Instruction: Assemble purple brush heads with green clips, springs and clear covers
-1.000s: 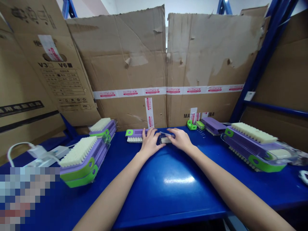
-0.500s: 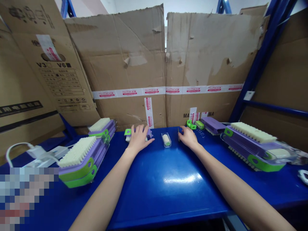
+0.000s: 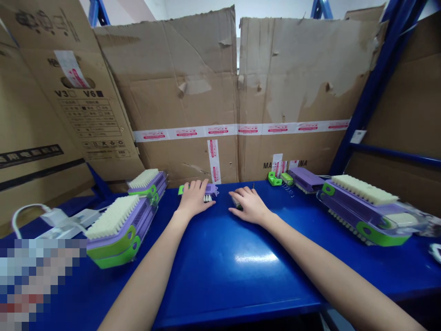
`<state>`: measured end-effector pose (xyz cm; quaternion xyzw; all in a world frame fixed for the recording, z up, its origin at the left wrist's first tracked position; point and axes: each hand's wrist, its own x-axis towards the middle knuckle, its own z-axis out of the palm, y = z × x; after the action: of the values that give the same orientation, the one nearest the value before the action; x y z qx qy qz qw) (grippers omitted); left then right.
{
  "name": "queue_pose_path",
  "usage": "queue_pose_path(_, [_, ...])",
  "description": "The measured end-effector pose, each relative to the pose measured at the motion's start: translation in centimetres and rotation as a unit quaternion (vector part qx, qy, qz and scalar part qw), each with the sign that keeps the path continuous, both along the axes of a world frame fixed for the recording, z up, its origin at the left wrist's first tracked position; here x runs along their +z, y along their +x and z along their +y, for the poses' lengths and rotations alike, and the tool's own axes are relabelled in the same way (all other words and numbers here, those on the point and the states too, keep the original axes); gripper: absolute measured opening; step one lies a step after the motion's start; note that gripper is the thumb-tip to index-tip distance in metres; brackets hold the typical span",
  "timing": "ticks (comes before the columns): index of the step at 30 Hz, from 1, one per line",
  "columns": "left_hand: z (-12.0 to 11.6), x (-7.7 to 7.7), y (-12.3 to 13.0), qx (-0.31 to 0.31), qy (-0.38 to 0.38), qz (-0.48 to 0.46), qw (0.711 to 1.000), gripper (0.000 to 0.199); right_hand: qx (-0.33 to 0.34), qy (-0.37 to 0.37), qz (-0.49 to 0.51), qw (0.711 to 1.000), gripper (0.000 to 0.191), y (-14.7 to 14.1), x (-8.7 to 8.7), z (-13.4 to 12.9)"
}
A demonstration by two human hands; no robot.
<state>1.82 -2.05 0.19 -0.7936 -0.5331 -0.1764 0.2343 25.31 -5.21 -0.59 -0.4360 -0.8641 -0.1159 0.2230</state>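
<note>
My left hand (image 3: 193, 198) lies over a purple and green brush piece (image 3: 211, 189) near the back of the blue table, fingers bent on its top and thumb stretched to the right. My right hand (image 3: 251, 205) rests with spread fingers over a small clear case (image 3: 236, 202), which it mostly covers. A thin dark upright piece (image 3: 254, 185) stands just behind that hand. To the right lie a green bracket (image 3: 274, 179), a small green-topped part (image 3: 286, 178) and a wire spring (image 3: 288, 189).
Purple brushes with cream bristles are stacked at the left (image 3: 113, 217) and right (image 3: 365, 189). Another purple piece (image 3: 305, 178) sits at the back right. A white power strip (image 3: 72, 224) is at far left. Cardboard (image 3: 186, 101) walls the back.
My right hand has moved left, away from the thin dark piece and onto the clear case, and its fingers have spread. My left hand has shifted slightly left, baring more of the brush piece.
</note>
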Motion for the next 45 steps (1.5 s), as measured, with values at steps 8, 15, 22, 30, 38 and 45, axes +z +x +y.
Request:
queue_pose_path(8, [-0.5,-0.1,1.1,-0.015,0.015,0.007,1.0,0.068,-0.099,-0.009,-0.017,0.995,0.039,1.0,-1.0,1.5])
queue_pose_path(15, [-0.8,0.1,1.9,-0.098,0.003,0.014,0.995,0.066,-0.238,-0.01,-0.006,0.971,0.037,2.4,-1.2,2.3])
queue_pose_path(22, [-0.5,-0.2,1.9,-0.12,0.018,-0.016,0.993,0.066,-0.256,0.027,0.016,0.966,0.043,2.4,-1.5,2.6])
queue_pose_path(30, [0.2,-0.9,0.3,0.09,-0.018,-0.135,0.987,0.083,-0.184,0.098,0.037,0.977,0.04,1.7,-0.8,1.9])
queue_pose_path(38, [0.6,-0.7,-0.2,0.03,-0.041,-0.135,0.99,0.074,-0.138,0.097,0.04,0.985,0.039,1.2,-0.9,1.7])
queue_pose_path(45, [0.2,-0.2,0.3,-0.05,-0.119,-0.245,0.961,0.07,-0.114,0.083,0.036,0.989,0.041,1.1,-1.1,1.7])
